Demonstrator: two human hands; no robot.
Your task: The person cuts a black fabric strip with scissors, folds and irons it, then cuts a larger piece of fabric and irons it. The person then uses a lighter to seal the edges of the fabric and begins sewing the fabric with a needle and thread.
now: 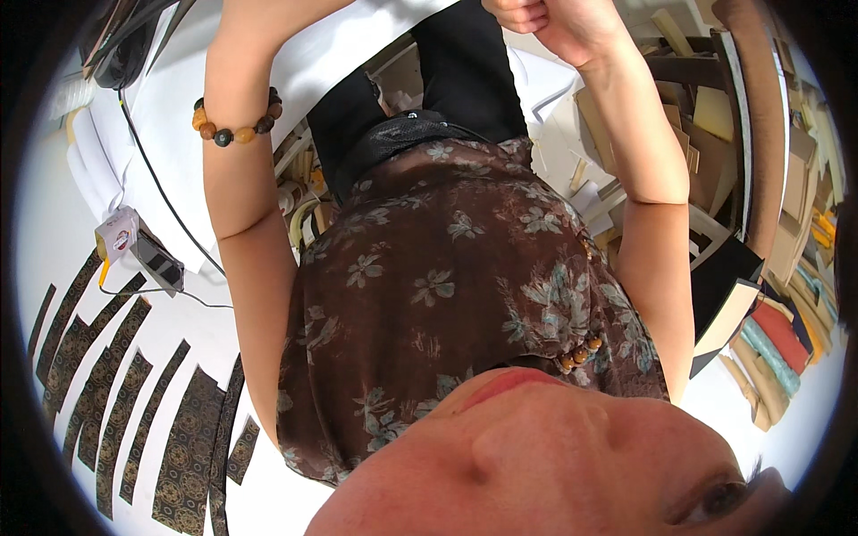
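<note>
Only the base of my left hand [268,20] shows at the top edge, above a beaded bracelet [234,134]; its fingers are cut off by the frame. My right hand [559,22] is also at the top edge, with its visible fingers curled in. Whatever it may hold lies outside the picture. Between the two hands and beneath them spreads a smooth white work surface [344,54]. A loose white sheet [541,80] hangs beside my right forearm.
Several dark gold-patterned strips [192,438] lie on white at left. Near them are a small box [118,234], a black device [159,263] and a black cable [147,147]. Boards and offcuts [715,134] crowd the right side, with coloured rolls [773,344] below.
</note>
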